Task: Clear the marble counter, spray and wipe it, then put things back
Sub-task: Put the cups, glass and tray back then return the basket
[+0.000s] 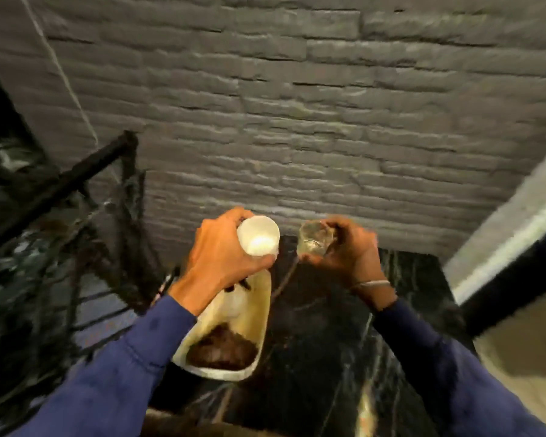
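My left hand [221, 250] sits just left of the middle of the frame, fingers curled around a white cup [258, 235]. The cup is tipped so that its open mouth faces up toward me, and the inside looks pale and bright. My right hand [349, 253] is just right of the middle, wrapped around a clear glass [315, 238] that is also tilted, with its rim turned toward the cup. The two are near each other but apart, with a narrow gap between them. Both are held in the air above the black marble counter [328, 326], which fills the lower middle of the frame and shows pale veins.

Below my left wrist, a cream tray [259, 310] rests on the counter's left part, slanting toward the lower left. A dark brown heap [223, 350] lies in its near end; I cannot tell what it is. A thin bangle [371, 283] circles my right wrist, and both arms wear blue sleeves [123, 373].

A grey brick wall [297, 105] fills the upper frame behind the counter. At the left edge stands a black metal rack [60, 190], blurred. At the right edge a pale ledge [501, 231] runs diagonally.
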Demonstrator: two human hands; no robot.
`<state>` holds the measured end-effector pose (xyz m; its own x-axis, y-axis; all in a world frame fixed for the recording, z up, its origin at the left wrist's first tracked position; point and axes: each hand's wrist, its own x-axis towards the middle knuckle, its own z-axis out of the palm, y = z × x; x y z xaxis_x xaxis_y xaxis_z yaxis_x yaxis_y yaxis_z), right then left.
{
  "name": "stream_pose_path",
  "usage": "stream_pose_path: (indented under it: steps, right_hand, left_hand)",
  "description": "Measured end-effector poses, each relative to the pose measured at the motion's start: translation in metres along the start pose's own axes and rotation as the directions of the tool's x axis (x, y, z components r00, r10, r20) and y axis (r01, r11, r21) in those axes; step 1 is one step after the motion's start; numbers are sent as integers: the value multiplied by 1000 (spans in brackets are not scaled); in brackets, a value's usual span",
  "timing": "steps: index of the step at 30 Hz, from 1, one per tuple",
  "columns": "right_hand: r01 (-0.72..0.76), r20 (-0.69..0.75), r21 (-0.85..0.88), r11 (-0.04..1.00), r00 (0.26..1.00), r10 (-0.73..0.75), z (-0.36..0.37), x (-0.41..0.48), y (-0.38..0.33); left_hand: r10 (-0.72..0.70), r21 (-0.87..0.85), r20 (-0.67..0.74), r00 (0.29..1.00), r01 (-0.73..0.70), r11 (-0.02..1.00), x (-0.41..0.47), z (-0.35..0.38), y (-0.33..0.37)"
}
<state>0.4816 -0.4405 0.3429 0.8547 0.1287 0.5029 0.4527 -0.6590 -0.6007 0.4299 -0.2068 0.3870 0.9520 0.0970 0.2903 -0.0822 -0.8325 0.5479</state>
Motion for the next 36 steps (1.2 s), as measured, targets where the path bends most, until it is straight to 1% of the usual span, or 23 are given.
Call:
stream_pose_path:
  steps: [3, 6, 7, 9, 12, 14, 16, 23, 27, 36]
  right_hand:
    - [-155, -38, -46, 987, 987, 153, -33, 17, 71]
    - [-359, 32, -64, 931, 932, 361, -37, 28, 158]
    - [-391, 55, -80, 917, 917, 396, -34, 31, 188]
    - [-428, 102, -107, 897, 893, 439, -24, 36, 236]
    - [-477, 197, -202, 856, 836, 512, -11, 51, 291]
    - [-477, 257, -236, 846, 809, 528, 2, 61, 320]
    - [-498, 274, -246, 831, 787, 553, 18, 72, 342]
    - [-582, 244, -203, 788, 749, 616, 66, 96, 378]
    - [-588, 256, -189, 786, 743, 618, 83, 99, 389]
    - [-605, 206, -200, 770, 743, 637, 102, 97, 405]
  left_hand:
    - [35, -105, 84, 996, -26, 994, 49, 75, 40]
    - [12, -114, 208, 978, 11, 993, 95, 163, 61]
    - [-6, -99, 250, 968, 31, 995, 111, 194, 65]
    - [-58, -67, 326, 943, 85, 994, 131, 243, 64]
    - [-151, -25, 422, 894, 178, 984, 163, 319, 54]
    - [-189, -3, 443, 876, 212, 977, 180, 354, 44]
    - [-193, 14, 433, 880, 208, 978, 195, 380, 35]
    - [-246, 43, 429, 869, 252, 967, 225, 425, 18]
    - [-274, 62, 424, 863, 274, 960, 227, 436, 16]
    - [-313, 83, 431, 846, 308, 948, 236, 452, 16]
